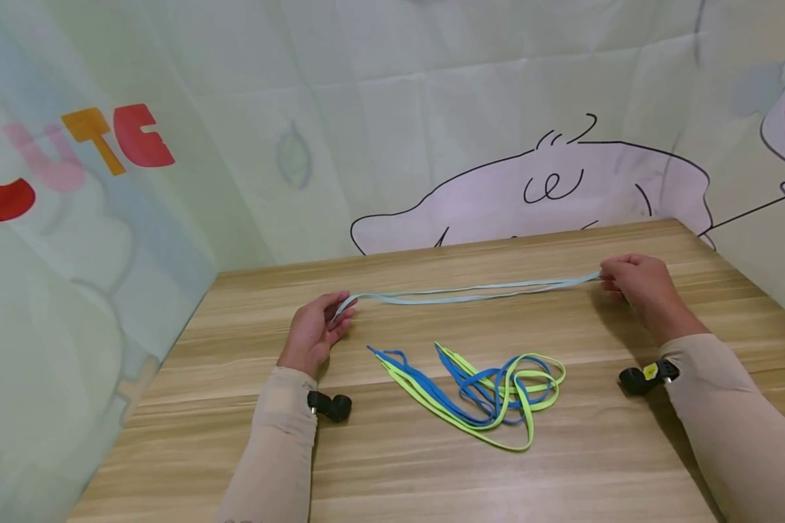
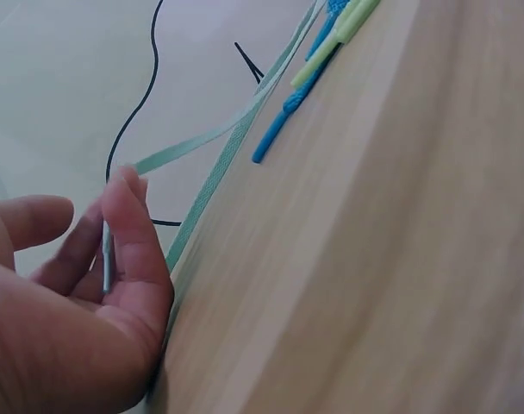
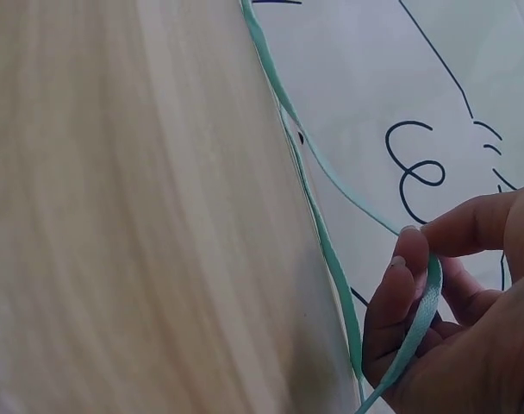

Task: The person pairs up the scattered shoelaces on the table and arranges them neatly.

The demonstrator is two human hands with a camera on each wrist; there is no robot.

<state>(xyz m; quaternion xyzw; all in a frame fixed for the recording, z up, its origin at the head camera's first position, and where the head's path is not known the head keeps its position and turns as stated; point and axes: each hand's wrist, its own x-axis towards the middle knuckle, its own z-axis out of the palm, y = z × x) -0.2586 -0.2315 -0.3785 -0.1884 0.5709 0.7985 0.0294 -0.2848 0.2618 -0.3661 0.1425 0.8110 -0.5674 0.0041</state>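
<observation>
Sleeves: two beige sleeves at the lower edge of the head view, each with a small black wrist camera strapped on; the right one bears a yellow sticker, too small to read.

Left hand [image 1: 314, 330]: rests on the wooden table [image 1: 235, 450], thumb and fingers pinching the folded end of a pale blue shoelace [image 1: 464, 292]. In the left wrist view the lace [image 2: 219, 159] runs away from the fingertips in two strands.

Pale blue shoelace: doubled over, drawn nearly straight between the two hands, just above or on the table near its far edge.

Loose laces: a tangle of blue shoelaces [image 1: 477, 388] and neon yellow-green shoelaces [image 1: 530, 407], lying on the table nearer the person than the stretched lace, between the two forearms, untouched.

Right hand [image 1: 634, 283]: fingers curled, pinching the other end of the pale blue lace; the right wrist view shows the lace [image 3: 331, 259] looped over a fingertip [image 3: 410, 250].

Step in hand, as judged: straightening the doubled lace. The next move would call for keeping both pinches firm and the strands even.

Writing: backdrop cloth at left reads "CUTE" [image 1: 72, 156] in red, pink and orange letters; cartoon outline drawing behind the table. No brand visible.
</observation>
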